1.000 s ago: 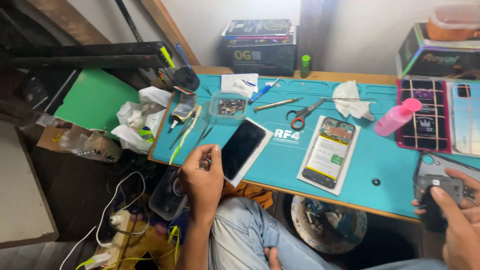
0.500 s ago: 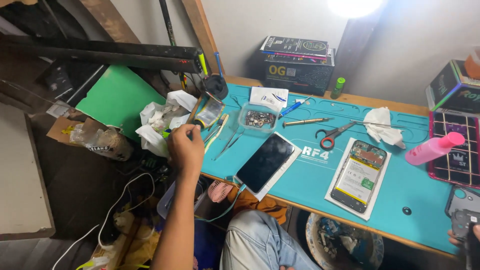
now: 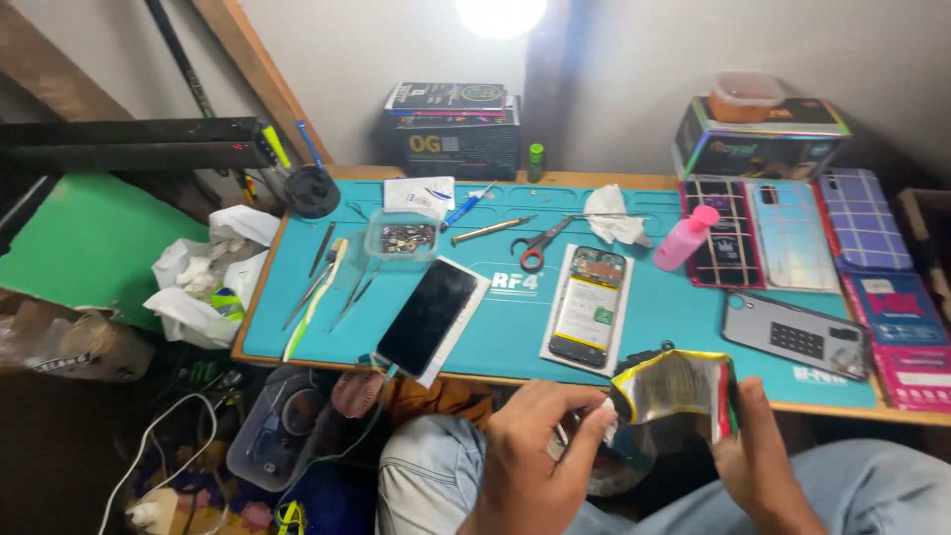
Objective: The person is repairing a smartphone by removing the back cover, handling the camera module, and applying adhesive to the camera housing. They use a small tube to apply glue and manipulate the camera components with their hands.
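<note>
- My left hand [image 3: 535, 451] pinches the left edge of a small foil pouch [image 3: 674, 384] between thumb and fingertips, just below the table's front edge, over my lap.
- My right hand [image 3: 761, 451] grips the pouch's right end, thumb up along its red-and-green edge; both hands are closed on it, pulling it taut between them.
- The pouch looks crumpled and gapes a little at its top, so I judge it is opened or nearly so; I cannot tell what is inside, and nothing has come out of it.
- At twelve o'clock from the pouch, on the teal work mat [image 3: 684, 317], lies the opened phone [image 3: 588, 305] with its back off and its battery showing, untouched for now.
- At ten o'clock a detached screen panel [image 3: 430, 317] lies face up, hanging slightly over the mat's edge, so reassembly is clearly not done.
- Farther at eleven o'clock sit the orange-handled scissors [image 3: 538, 246], a clear tub of small parts [image 3: 401, 238] and tweezers [image 3: 319, 287], all laid down.
- At two o'clock lies a grey phone [image 3: 795, 335] face down, and a pink bottle [image 3: 686, 238] stands at twelve o'clock, behind the opened phone.
</note>
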